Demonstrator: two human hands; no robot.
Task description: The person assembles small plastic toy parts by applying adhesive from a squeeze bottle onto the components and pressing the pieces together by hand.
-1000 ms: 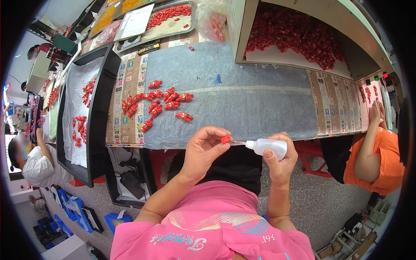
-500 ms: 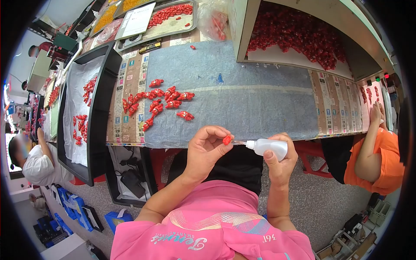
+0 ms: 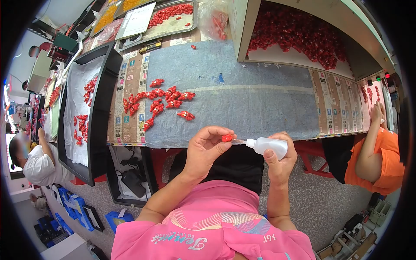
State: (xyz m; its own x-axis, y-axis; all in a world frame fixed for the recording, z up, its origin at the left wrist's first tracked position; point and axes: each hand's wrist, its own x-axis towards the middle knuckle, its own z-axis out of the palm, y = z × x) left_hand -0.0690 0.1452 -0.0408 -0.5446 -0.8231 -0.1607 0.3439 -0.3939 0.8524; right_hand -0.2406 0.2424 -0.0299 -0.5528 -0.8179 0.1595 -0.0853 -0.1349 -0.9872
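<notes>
Between the thumb and fingers of my left hand [image 3: 206, 151] is a small red plastic piece [image 3: 226, 138], held over the table's front edge. My right hand [image 3: 281, 160] is wrapped round a white squeeze bottle [image 3: 269, 147] lying sideways. Its thin nozzle tip points left and meets or nearly meets the red piece; I cannot tell if they touch. On the blue-grey cloth [image 3: 251, 104] to the left lie several similar red pieces [image 3: 158, 93], some with pale markings. One of them [image 3: 186, 115] sits a little apart, closest to my left hand.
A black tray [image 3: 99, 112] lined with white sheet stands at the left with red pieces inside. An open box [image 3: 242, 30] full of red pieces is at the back right. A metal tray [image 3: 194, 17] lies behind. Co-workers sit at both sides, one in an orange shirt [image 3: 377, 160].
The red piece in my left hand has turned slightly, and the fingertips shifted a little. My right hand and the bottle stay almost in place.
</notes>
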